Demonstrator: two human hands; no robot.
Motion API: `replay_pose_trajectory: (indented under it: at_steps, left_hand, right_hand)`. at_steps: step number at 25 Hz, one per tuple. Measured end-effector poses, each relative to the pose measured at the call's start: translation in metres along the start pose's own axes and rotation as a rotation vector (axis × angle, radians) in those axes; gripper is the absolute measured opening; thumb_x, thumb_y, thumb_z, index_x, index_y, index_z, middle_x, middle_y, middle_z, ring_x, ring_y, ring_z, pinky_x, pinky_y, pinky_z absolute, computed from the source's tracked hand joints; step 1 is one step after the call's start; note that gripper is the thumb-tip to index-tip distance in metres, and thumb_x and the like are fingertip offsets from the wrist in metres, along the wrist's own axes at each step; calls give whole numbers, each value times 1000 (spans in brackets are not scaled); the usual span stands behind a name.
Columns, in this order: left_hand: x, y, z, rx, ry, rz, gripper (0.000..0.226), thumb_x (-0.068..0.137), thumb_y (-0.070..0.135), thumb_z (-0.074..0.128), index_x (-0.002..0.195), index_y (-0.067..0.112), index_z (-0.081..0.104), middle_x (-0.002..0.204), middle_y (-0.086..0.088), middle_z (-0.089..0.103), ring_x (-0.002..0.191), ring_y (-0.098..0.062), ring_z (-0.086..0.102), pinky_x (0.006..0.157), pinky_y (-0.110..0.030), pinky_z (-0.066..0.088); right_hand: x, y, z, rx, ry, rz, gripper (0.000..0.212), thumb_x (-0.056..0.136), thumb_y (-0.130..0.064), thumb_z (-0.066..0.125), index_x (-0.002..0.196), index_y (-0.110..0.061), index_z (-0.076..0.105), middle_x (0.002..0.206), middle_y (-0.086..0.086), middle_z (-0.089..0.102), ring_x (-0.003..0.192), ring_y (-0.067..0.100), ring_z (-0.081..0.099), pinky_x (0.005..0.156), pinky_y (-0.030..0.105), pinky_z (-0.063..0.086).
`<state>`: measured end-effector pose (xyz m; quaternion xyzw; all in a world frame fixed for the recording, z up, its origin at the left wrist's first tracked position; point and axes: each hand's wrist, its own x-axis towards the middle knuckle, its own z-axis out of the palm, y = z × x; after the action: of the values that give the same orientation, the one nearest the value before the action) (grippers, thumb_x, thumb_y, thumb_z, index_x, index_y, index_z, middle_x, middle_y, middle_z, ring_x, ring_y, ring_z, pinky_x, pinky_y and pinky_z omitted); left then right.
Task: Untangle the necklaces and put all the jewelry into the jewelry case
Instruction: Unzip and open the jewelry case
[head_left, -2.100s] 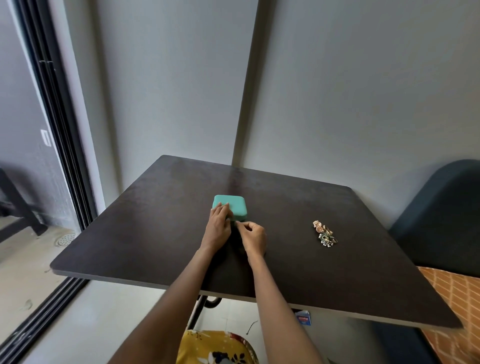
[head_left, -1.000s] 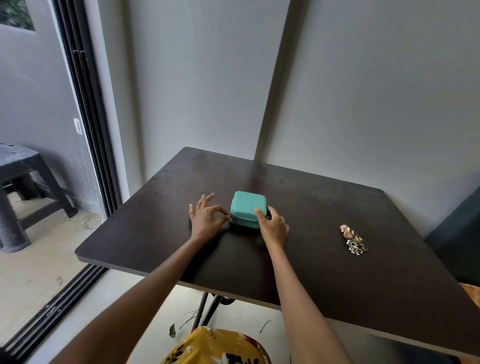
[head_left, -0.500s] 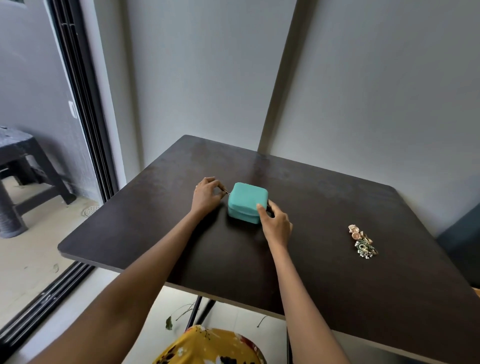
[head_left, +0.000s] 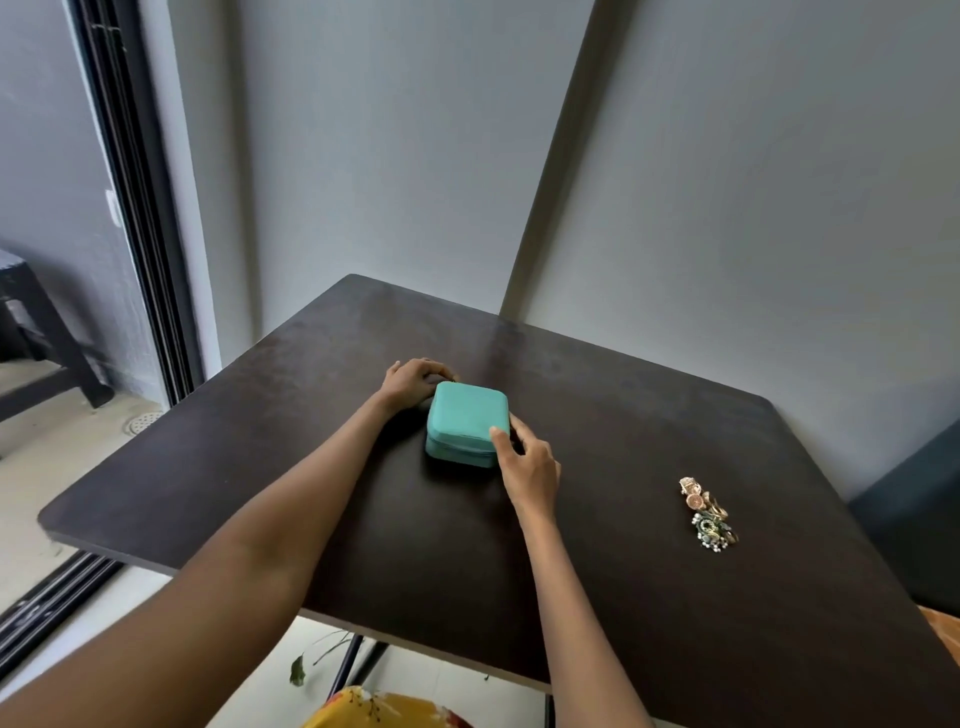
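I am seeing the teal jewelry case (head_left: 466, 427) sitting shut in the middle of the frame on the dark table (head_left: 623, 597), its zip seam running round the side that faces me. The left hand (head_left: 412, 383) is lying at the case's upper left corner with its fingers curled over, pinching something small there; I am taking it for the zip pull, though it is too small for me to be sure. The right hand (head_left: 530, 462) is holding the case at its lower right corner, thumb pressing on the lid's edge and the other fingers curling round the right side. The jewelry (head_left: 707, 513), a small tangled heap of gold, orange and green pieces, is lying well apart from the case toward the right of the frame, touched by neither hand. At the bottom edge I am catching a bit of yellow patterned cloth (head_left: 384, 712), and at the far left a dark stool (head_left: 36, 332) is standing beyond the black door frame (head_left: 140, 208).
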<state>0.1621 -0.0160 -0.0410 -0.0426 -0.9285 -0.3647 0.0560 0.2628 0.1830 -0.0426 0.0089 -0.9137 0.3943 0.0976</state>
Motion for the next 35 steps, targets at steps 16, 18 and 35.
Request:
replay_pose_trajectory:
  at_steps: [16,18,35]
  left_hand:
    - [-128,7,-22,-409,-102,68,90,73,11,79,145,14,25,137,2,25,125,-9,33,105,-20,31]
    - [-141,-3,-36,-376,-26,52,88,72,11,80,143,14,29,132,3,28,124,-11,33,108,-24,31]
    - [-134,-5,-102,-20,-365,61,62,79,38,73,130,22,43,125,-2,43,111,-16,48,92,-23,41]
  right_hand:
    - [-28,-28,13,166,-87,42,37,98,-39,42,125,-16,54,128,4,56,118,23,52,104,40,35]
    - [-43,-41,27,210,-133,11,35,96,-40,46,119,-14,53,121,4,59,111,24,56,100,42,40]
    - [-57,-39,26,100,-352,-163,103,73,-43,77,150,-27,11,151,0,33,137,18,34,112,41,31]
